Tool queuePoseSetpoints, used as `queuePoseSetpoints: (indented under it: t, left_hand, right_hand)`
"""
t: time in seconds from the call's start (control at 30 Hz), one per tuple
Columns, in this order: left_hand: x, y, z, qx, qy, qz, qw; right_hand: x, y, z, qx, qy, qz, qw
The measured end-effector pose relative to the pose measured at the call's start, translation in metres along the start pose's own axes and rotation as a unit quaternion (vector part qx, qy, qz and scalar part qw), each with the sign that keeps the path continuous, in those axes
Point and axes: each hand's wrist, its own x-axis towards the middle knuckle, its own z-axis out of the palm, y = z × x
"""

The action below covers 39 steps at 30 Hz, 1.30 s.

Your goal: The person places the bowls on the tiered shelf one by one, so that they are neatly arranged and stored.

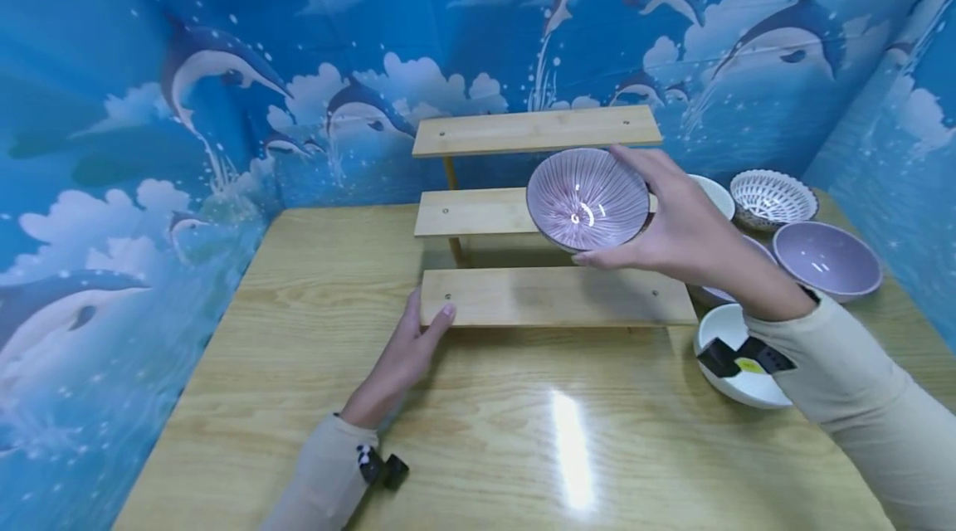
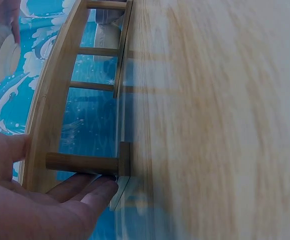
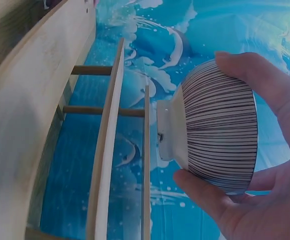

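My right hand (image 1: 680, 224) holds a striped bowl (image 1: 586, 199) by its sides, in front of the upper boards of a three-tier wooden display rack (image 1: 553, 297). Its inside, with a purple tint and fine radiating lines, faces the head camera. In the right wrist view the bowl (image 3: 220, 130) shows dark stripes outside and a plain white foot toward the boards. At the left end of the lowest board, my left hand (image 1: 407, 353) grips with the thumb on top. The left wrist view has that hand's fingers (image 2: 102, 197) under the board, beside a wooden leg (image 2: 82, 163).
Right of the rack stand a lattice-patterned bowl (image 1: 777, 195), a purple bowl (image 1: 829, 257) and a white bowl (image 1: 747, 386) near my right sleeve. Another white bowl (image 1: 719, 196) and a further purple one are partly hidden behind my right hand and wrist. A dolphin-print backdrop (image 1: 448, 33) surrounds the wooden table (image 1: 314, 299).
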Motion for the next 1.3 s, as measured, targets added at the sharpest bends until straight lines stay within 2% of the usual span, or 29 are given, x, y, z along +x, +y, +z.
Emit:
queuePoseSetpoints:
  t: [0.17,0.37,0.8,1.13,1.3]
  left_hand:
    - [0.0,0.001,0.0,0.0,-0.003,0.005,1.0]
    - [0.001,0.002,0.0,-0.003,-0.005,0.0,1.0]
    - [0.0,0.0,0.0,-0.013,-0.003,0.002,0.9999]
    - [-0.002,0.001,0.001,-0.015,0.001,-0.001,0.9999]
    - [-0.002,0.0,0.001,-0.013,0.0,0.008,0.9999]
  right_hand:
    - [0.019,-0.008,0.003,0.009,-0.021,-0.004,1.0]
    - [0.042,-0.014,0.008,-0.01,-0.029,-0.007,1.0]
    - [0.087,-0.021,0.026,0.012,-0.057,0.028,0.998]
    - [0.115,-0.019,0.045,0.012,-0.05,0.039,0.998]
    - [0.127,-0.018,0.054,0.021,-0.046,0.05,0.997]
